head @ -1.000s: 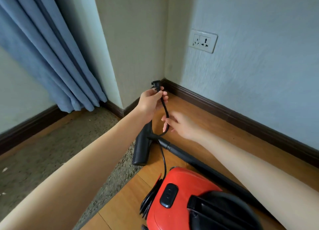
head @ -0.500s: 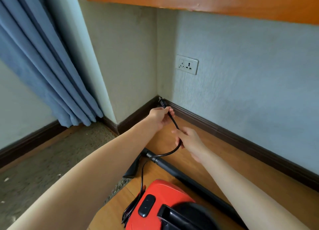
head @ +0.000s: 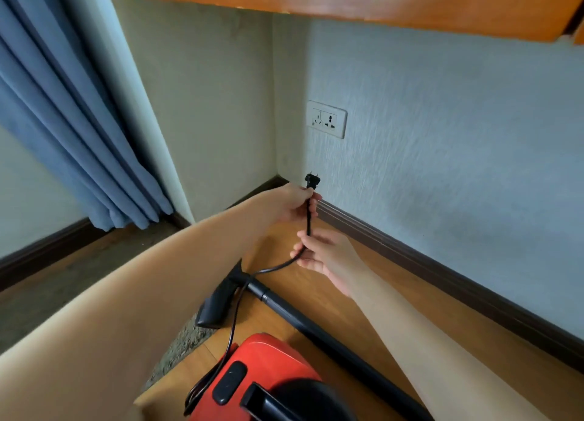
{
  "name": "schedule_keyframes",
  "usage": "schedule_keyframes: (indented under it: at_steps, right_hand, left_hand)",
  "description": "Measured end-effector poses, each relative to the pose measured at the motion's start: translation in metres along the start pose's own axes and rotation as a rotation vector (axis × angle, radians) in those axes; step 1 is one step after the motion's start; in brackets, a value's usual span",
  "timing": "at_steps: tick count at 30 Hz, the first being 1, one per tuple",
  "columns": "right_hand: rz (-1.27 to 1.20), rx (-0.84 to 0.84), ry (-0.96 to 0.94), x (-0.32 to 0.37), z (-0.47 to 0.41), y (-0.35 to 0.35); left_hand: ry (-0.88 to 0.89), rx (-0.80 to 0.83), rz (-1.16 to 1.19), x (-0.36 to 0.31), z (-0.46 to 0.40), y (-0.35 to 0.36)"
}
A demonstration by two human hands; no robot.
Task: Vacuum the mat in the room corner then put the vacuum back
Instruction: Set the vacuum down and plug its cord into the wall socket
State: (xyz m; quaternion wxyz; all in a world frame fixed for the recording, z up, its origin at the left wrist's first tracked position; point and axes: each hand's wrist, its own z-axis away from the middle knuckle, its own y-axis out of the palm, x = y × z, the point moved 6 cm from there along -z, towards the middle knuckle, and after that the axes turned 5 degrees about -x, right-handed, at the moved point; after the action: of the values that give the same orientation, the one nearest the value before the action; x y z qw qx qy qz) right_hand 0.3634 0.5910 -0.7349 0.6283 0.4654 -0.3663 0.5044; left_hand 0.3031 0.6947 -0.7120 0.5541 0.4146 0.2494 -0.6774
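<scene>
While both hands hold the vacuum's black cord (head: 308,218), its plug (head: 312,181) points up.
Left hand (head: 292,204) fingers curl just below the plug; right hand (head: 322,253) fingers pinch lower down.

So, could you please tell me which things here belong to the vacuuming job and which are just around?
Job: plug gripped by left hand; cord pinched by right hand; wall socket; red vacuum; wand; floor nozzle; mat.
Around: blue curtain; wooden cabinet; baseboard.

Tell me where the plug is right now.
Head view, centre: the plug sticks up from the left hand, prongs up, below the wall socket and not inserted; the right hand holds the cord lower down.
</scene>
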Motion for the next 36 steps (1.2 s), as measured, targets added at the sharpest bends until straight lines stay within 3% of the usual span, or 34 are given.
schedule_keyframes:
  at_steps: [4, 11, 19, 26, 36]
  right_hand:
    - [0.08, -0.043, -0.007, -0.003, -0.013, 0.018]
    - [-0.001, -0.257, 0.138, -0.023, -0.05, 0.014]
    - [0.073, -0.418, 0.012, -0.016, -0.076, 0.0]
    - [0.132, -0.504, -0.091, -0.006, -0.094, -0.003]
    - [0.278, -0.598, -0.097, 0.012, -0.117, -0.013]
  left_hand:
    - [0.04, 0.101, -0.195, 0.002, -0.012, -0.003]
    - [0.076, 0.147, 0.061, 0.015, -0.06, -0.016]
    - [0.184, 0.126, -0.031, -0.011, -0.08, -0.018]
    - [0.178, 0.111, -0.027, -0.024, -0.1, -0.01]
    - [0.151, 0.206, 0.005, -0.035, -0.132, 0.003]
